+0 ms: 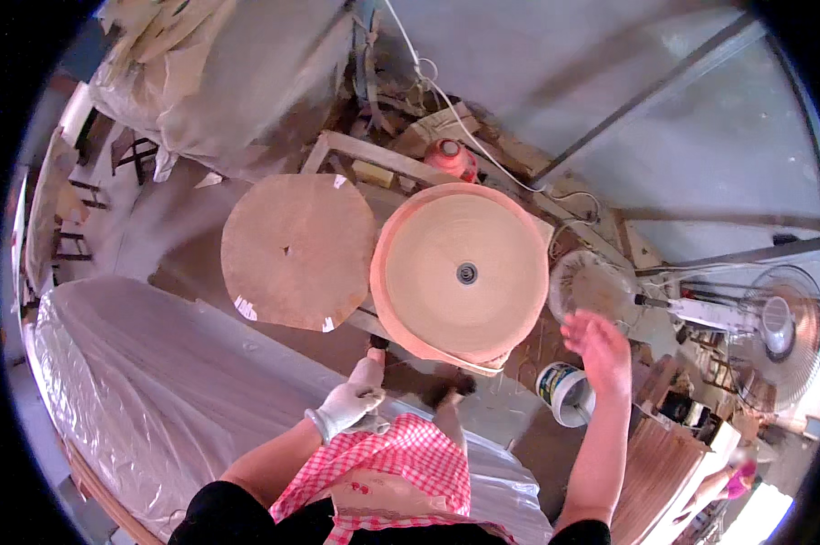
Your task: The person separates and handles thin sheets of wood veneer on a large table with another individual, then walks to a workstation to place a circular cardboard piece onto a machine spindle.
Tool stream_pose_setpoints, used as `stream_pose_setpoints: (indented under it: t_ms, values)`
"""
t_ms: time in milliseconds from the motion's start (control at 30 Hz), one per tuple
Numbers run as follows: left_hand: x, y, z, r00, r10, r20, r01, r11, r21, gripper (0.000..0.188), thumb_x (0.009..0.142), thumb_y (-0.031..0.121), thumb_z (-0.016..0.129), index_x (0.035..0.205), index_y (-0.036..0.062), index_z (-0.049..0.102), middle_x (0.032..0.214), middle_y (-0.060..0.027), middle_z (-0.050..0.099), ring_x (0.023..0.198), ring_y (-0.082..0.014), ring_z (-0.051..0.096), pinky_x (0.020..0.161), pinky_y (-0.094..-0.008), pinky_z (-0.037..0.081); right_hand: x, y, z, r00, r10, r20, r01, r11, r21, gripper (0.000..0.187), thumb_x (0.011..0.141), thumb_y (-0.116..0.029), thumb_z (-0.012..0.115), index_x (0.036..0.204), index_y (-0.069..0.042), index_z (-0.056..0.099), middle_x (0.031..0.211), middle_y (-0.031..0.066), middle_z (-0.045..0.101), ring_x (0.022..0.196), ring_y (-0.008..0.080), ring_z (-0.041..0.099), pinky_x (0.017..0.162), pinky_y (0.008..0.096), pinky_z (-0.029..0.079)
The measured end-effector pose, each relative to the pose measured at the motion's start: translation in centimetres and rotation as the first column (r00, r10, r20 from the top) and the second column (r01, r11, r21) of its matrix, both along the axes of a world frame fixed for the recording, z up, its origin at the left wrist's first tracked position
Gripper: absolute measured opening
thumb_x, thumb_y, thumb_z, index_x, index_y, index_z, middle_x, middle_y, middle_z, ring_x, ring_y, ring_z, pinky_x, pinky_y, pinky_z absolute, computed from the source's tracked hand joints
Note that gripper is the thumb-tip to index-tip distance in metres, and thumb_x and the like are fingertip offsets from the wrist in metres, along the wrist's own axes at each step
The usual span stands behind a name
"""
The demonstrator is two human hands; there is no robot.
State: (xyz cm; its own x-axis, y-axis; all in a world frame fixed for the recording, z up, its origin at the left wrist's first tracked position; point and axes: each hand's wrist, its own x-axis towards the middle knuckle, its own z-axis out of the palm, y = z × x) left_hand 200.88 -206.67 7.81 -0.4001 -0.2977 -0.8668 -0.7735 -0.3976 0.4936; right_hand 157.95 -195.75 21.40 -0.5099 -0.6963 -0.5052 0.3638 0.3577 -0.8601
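Observation:
A large round pale-tan disc (428, 236) with a pinkish rim and a dark hub at its centre lies in front of me. To its left is a flat brown disc (296, 245) with white patches near its edge. My left hand (348, 407), in a white glove, is over my lap below the discs, with its fingers curled in; what they hold, if anything, is hidden. Bare and raised, my right hand (599, 345) is off the right side of the pale disc, apart from it. Its fingers are loosely bent and apart, and I see nothing in them.
A white bucket (569, 395) stands below my right hand. Beyond it are a fan (775, 322) and stacked brown sheets (669, 468). Clear plastic sheeting (156, 391) covers a long shape at left. A red rounded object (451, 160) and a white cable (483, 150) lie behind the disc.

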Motion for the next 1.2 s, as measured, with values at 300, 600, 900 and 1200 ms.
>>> stream_pose_setpoints:
  t_ms: [300,600,900,1200]
  values:
    - [3.9,-1.0,0.9,0.992,0.122,-0.028,-0.116,0.979,0.166,0.027,0.098,0.011,0.058,0.12,-0.0029,0.06,0.082,-0.0054,0.059,0.073,-0.0148,0.059,0.068,-0.0339,0.054,4.3,-10.7,1.5,0.977,-0.062,0.204,0.123,0.945,-0.302,0.045,0.1,-0.035,0.052,0.137,-0.011,0.051,0.124,0.0152,0.062,0.098,0.0279,0.065,0.075,0.0394,0.056]
    - [6.0,0.0,-0.9,0.908,0.419,0.002,-0.395,0.854,0.339,0.027,0.096,0.019,0.063,0.113,-0.0025,0.067,0.089,-0.0025,0.064,0.07,-0.0092,0.055,0.064,-0.0267,0.047,13.3,-8.6,1.6,0.948,0.294,0.125,-0.262,0.939,-0.221,0.043,0.096,-0.03,0.056,0.131,-0.006,0.058,0.123,0.0154,0.065,0.111,0.0337,0.063,0.101,0.0548,0.045]
    - [5.9,-0.1,-2.7,0.907,0.373,-0.196,-0.328,0.917,0.226,0.027,0.097,0.015,0.061,0.118,-0.0014,0.065,0.099,-0.0084,0.068,0.081,-0.0156,0.067,0.07,-0.029,0.056,10.7,-14.9,-3.9,0.988,-0.021,-0.153,0.023,1.0,0.015,0.027,0.098,-0.018,0.052,0.116,-0.001,0.06,0.11,0.0163,0.067,0.101,0.0326,0.068,0.09,0.045,0.052]
    - [6.2,-1.4,-1.9,0.884,0.464,0.053,-0.439,0.787,0.433,0.029,0.097,0.014,0.06,0.119,-0.0058,0.061,0.095,-0.0074,0.066,0.079,-0.0178,0.067,0.071,-0.0297,0.055,8.7,-0.5,-3.1,0.947,-0.054,0.317,0.147,0.949,-0.278,0.031,0.099,-0.025,0.056,0.118,-0.001,0.06,0.104,0.0132,0.068,0.091,0.026,0.067,0.086,0.0449,0.054]
